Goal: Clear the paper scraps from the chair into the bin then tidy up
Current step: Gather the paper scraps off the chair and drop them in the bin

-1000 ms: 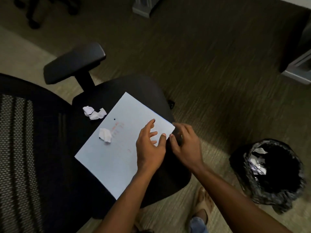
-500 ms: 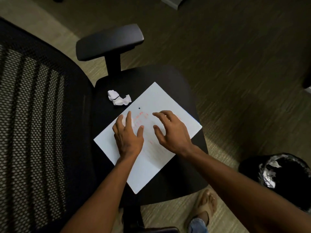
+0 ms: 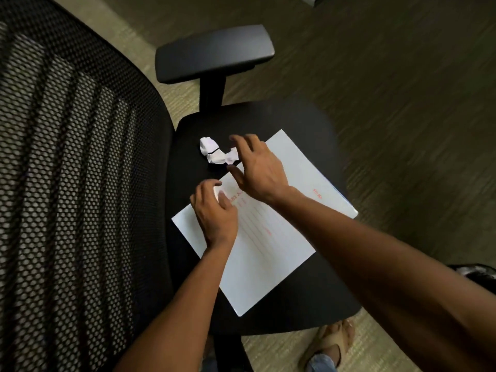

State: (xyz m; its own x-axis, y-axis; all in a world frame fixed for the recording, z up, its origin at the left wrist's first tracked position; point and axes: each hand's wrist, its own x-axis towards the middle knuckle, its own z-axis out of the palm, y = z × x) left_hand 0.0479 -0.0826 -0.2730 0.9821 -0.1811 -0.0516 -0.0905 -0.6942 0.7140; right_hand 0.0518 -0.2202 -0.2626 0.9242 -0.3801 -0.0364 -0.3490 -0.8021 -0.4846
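A black office chair's seat [image 3: 295, 116] carries a flat white sheet [image 3: 268, 253] with red print. Crumpled white paper scraps [image 3: 214, 153] lie on the seat just beyond the sheet's far corner. My right hand [image 3: 257, 170] hovers over them with fingers spread, fingertips touching the right-hand scrap. My left hand [image 3: 214, 213] rests on the sheet with its fingers curled around a small paper scrap [image 3: 216, 193], of which only a white sliver shows. The bin [image 3: 479, 275] peeks in at the right edge, mostly hidden by my right arm.
The chair's mesh backrest [image 3: 67, 183] fills the left side. A black armrest [image 3: 214, 52] stands beyond the seat. Dark carpet [image 3: 389, 76] lies to the right. My sandalled foot [image 3: 330, 342] is on the floor below the seat's near edge.
My left hand has closed its fingers on the small scrap that lay on the sheet. My right hand has moved from the sheet up to the crumpled scraps. The view has shifted left.
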